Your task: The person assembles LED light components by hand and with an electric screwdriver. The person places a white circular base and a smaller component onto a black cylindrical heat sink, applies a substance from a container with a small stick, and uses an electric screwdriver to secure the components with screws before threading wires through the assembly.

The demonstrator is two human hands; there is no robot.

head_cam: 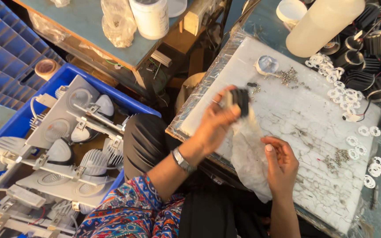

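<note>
My left hand [217,121] is raised over the near-left part of a white board [305,119] and grips a small black finned lamp housing [242,99] by its side. My right hand [280,164] hovers lower, fingers curled, touching a crumpled clear plastic bag [248,158] that hangs over the board's near edge. Whether it pinches the bag I cannot tell for sure. A metal watch sits on my left wrist.
Small screws [289,77] and white plastic rings [342,94] are scattered on the board. Black housings [369,66] and a white bottle [320,24] stand at the far right. A blue crate [18,121] at left holds white lamp fittings [67,145]. A wooden bench with a white jar [151,17] lies beyond.
</note>
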